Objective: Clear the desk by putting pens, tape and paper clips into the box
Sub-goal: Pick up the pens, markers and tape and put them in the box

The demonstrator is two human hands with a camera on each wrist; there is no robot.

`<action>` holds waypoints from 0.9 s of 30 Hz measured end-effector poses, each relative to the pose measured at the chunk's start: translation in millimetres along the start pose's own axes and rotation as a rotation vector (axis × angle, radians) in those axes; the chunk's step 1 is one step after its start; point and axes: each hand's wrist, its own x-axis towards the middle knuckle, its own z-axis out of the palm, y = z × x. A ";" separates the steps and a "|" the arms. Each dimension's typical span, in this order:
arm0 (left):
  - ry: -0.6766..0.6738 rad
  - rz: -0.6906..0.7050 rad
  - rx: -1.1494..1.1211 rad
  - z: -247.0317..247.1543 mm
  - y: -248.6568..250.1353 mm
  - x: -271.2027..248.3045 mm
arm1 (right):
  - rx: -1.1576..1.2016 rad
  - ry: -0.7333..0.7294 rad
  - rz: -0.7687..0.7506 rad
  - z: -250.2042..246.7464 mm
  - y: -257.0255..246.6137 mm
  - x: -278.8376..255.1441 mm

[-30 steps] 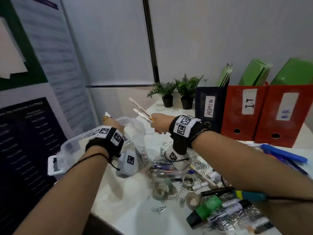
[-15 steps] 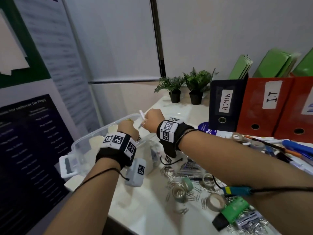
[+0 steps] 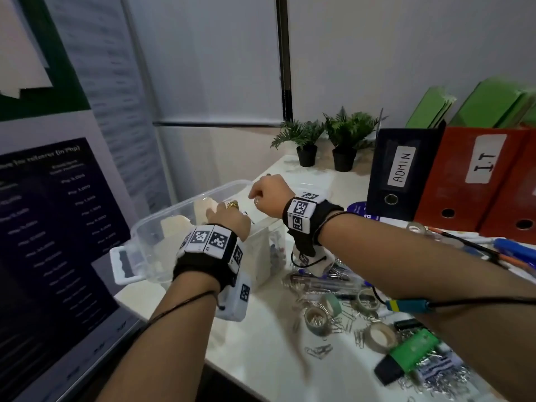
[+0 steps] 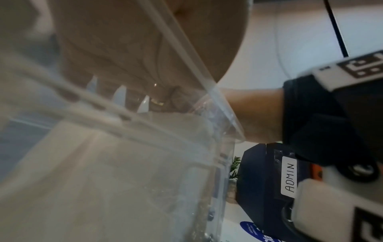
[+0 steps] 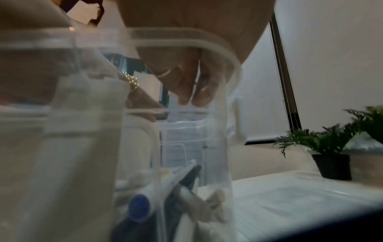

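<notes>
The clear plastic box stands at the desk's left end. My left hand grips its near rim, fingers hooked down inside. My right hand hovers over the box's right end; in the right wrist view its fingers hang down, relaxed, with nothing between them. Below them several pens lie in the box, along with crumpled white paper. On the desk to the right remain pens, tape rolls and scattered paper clips.
A green highlighter lies near the front right. Binders marked ADMIN and I.T stand at the back right beside two potted plants. A dark poster hangs left of the desk. The box's handle overhangs the desk's edge.
My right hand carried two white pens leftward over the box and lowered; they are no longer in its fingers. My left hand stayed on the box's rim.
</notes>
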 end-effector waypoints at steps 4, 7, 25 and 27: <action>0.247 -0.017 -0.213 5.5 -4.3 -0.8 | 0.280 0.146 0.008 -10.8 17.2 -26.8; 0.583 0.170 -0.251 8.9 7.8 -15.2 | 0.220 0.138 0.054 -32.0 49.5 -66.7; -0.056 0.541 0.077 94.6 159.1 -55.6 | -0.242 -0.413 0.417 -62.4 160.5 -223.4; -0.133 0.463 0.180 93.3 159.7 -52.7 | -0.226 -0.436 0.422 -58.0 155.1 -223.1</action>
